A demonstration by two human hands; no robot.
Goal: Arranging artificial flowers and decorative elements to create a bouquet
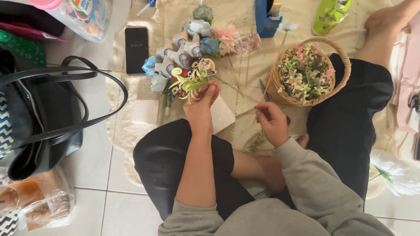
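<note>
Sitting cross-legged on a cream quilted mat (131, 126), the person is in the middle of assembling a small decorative bunch. The left hand (200, 107) is closed around the base of the bunch (192, 78), a cluster of green leaf strips, curled paper and small colourful picture tags, held upright just above the lap. The right hand (272, 124), at three o'clock from the left one, is pinched narrow on a thin wooden stick (262, 98) that runs up toward twelve o'clock.

By my judgement the step in hand is adding a stick to the bunch; the next move calls for a fine, steady pinch to slip the slender stick into the gripped stems without loosening them.

At one o'clock from the right hand stands a round woven wicker basket (337, 57), coarse-ribbed and filled with small pink and green artificial sprigs. At twelve o'clock from the bunch lie folded paper-wrapped pieces (175, 54) in blue and grey, and a soft pink fabric flower (225, 32). A smooth black phone (136, 49) lies at ten o'clock, and a glossy black handbag (43, 118) sits at nine o'clock on the white tiles.
</note>
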